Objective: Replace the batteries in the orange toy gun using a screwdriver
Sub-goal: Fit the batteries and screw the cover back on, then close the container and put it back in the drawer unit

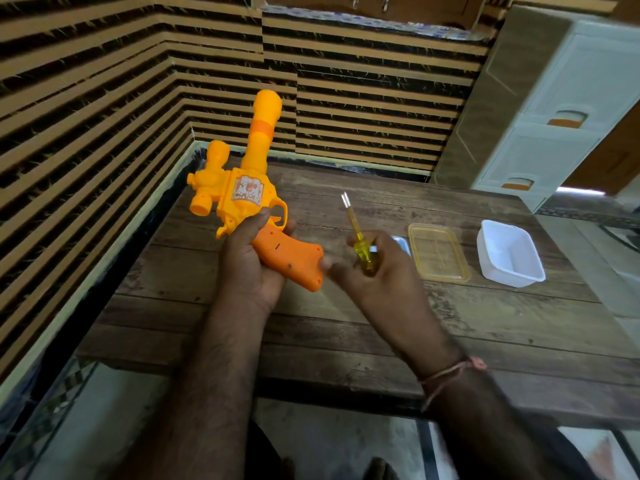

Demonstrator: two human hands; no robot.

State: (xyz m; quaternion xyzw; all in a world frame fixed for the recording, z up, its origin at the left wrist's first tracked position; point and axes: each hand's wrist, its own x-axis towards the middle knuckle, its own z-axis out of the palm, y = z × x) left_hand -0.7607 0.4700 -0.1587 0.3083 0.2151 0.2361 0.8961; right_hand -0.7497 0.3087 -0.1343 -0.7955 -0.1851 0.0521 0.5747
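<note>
Toy gun [242, 188] up off the wooden table [381, 323], left hand [249, 261] wrapped round its orange grip, barrel pointing at the striped wall. Right hand [374, 271] curls round the yellow screwdriver [360, 240], tip up, fingertips brushing the grip's butt. Clear lid [439, 253] and white tub [509, 252] sit just right; bare boards near the front edge.

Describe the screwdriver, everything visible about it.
The screwdriver is small, with a clear yellow plastic-looking handle, a yellow-sleeved shaft and a bare metal tip, blurred. The right hand grips its handle, tip pointing up and away, above the wooden table. It touches nothing else and sits just right of the orange toy gun.
</note>
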